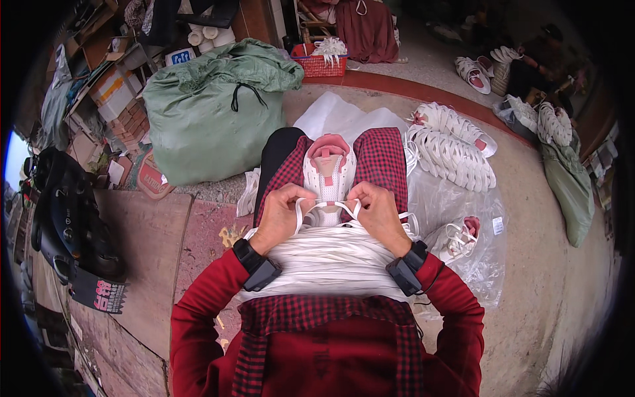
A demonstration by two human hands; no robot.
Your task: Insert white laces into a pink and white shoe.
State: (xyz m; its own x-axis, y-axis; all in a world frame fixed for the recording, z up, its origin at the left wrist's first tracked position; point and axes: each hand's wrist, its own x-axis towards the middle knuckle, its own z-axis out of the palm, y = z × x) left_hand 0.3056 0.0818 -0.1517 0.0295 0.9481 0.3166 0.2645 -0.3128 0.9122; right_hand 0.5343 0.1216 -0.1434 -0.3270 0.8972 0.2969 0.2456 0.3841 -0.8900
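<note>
A white sneaker upper with pink lining rests between my knees, its opening facing away from me. A white shoelace runs through the lower eyelets across its front. My left hand pinches the lace's left end beside the shoe. On the other side my right hand pinches the right end, fingertips close to the eyelets. Across my lap, under both wrists, lies a thick bundle of white laces. A black band with a box sits on each wrist.
Rows of white shoes lie on plastic sheeting to the right, with a laced sneaker nearer me. A large green sack stands at the far left. Behind are a red basket of laces and, at left, a dark scooter.
</note>
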